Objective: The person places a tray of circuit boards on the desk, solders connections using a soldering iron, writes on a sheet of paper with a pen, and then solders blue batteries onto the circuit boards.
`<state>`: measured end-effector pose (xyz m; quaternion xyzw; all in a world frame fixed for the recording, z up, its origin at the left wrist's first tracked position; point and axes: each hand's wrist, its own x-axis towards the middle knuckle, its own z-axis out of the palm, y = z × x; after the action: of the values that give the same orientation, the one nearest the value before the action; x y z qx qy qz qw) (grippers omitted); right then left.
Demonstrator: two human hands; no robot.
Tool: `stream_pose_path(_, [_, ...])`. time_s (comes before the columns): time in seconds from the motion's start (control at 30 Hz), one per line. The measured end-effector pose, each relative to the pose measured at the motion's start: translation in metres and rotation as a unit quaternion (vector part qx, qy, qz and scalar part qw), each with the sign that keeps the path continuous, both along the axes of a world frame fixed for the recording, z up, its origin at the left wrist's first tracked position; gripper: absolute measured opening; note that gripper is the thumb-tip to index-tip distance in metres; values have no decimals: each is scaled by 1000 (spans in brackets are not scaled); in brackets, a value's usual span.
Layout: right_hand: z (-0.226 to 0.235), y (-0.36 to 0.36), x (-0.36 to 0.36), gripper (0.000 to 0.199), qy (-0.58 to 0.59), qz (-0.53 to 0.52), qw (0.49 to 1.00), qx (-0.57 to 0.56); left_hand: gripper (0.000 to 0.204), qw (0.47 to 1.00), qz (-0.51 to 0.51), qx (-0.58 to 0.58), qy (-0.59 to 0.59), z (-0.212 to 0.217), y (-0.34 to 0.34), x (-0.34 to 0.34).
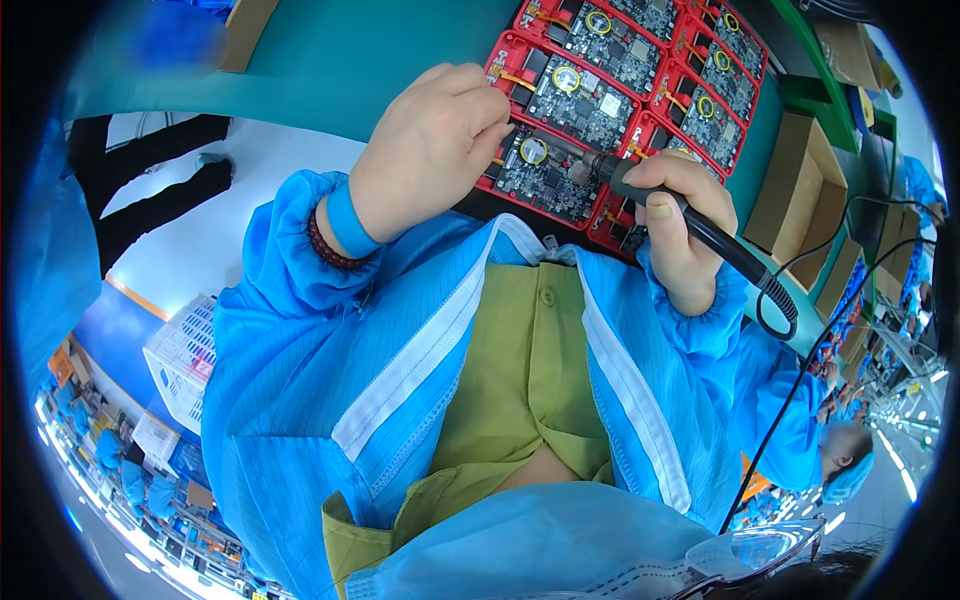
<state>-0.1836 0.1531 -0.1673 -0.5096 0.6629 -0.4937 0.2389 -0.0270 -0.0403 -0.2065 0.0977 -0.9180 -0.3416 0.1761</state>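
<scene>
My right hand [685, 215] is wrapped round the black handle of a corded soldering iron [722, 243], whose thin metal tip points left over the nearest circuit board [545, 180]. That board lies in a red tray [640, 105] among several like it, each with a yellow-ringed round part. Just left of the board is my left hand [435, 140], its fingers curled and pinched at the tray's left edge. Whatever those fingertips may hold is hidden.
The tray lies on a green work surface [330, 65]. An open cardboard box [797, 190] stands at the right, and the iron's black cable [815, 335] loops down past it. Other people in blue work at the lower right; a white crate [183, 360] stands at the left.
</scene>
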Motion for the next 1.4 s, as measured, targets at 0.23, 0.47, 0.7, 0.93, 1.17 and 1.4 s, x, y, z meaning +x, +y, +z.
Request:
stream_pose_path(0.23, [1,-2,2,16,-22,-4,1000,17,7,1000,1,-12,-14,4,2,-2])
stream_pose_path(0.47, [0,-2,3,18,-13,-2,1000,21,7,1000,-2,-26,-17,6,3,-3])
stream_pose_path(0.7, [0,15,2,22,-74,-45,995,-45,6,999,-2,-35,-18,6,3,-2])
stream_pose_path(0.93, [6,21,-1,38,-58,-152,974,-159,6,999,-16,-33,-27,7,-4,-2])
stream_pose_path(1.17, [16,44,-7,39,-91,-179,950,-240,4,999,5,-19,-40,10,10,-5])
stream_pose_path(1.4, [4,21,11,20,-151,-55,987,-22,4,999,1,-18,-41,8,5,-2])
